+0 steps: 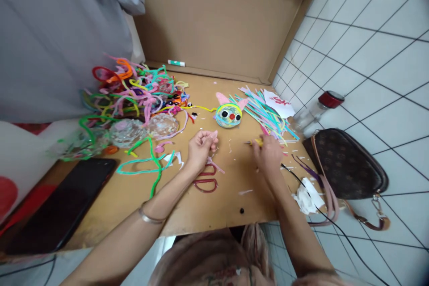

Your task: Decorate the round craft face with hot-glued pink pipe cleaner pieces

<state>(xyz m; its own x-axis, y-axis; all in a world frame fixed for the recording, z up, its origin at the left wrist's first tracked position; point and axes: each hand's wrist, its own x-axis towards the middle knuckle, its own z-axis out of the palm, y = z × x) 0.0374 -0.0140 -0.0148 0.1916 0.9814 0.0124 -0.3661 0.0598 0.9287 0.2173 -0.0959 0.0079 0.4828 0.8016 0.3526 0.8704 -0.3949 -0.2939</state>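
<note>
The person is sitting at a brown cardboard work surface (pixel 217 205); the left hand (pixel 200 146) is curling shut around a small pale pink fuzzy piece (pixel 213 134), pinching it between thumb and fingers; the right hand (pixel 268 154) is closing on a slim yellow-handled tool (pixel 255 142), its tip pointing left towards the pink piece. Just beyond the hands a round blue craft face with googly eyes, red nose and pink ears (pixel 229 114) is lying flat; red-handled scissors (pixel 206 180) are resting under the left wrist; a tangled heap of coloured pipe cleaners (pixel 137 89) is lying to the left. It looks as though a small part is being trimmed or shaped for the face; the next move, I would judge, calls for bringing tool and piece carefully together.
</note>
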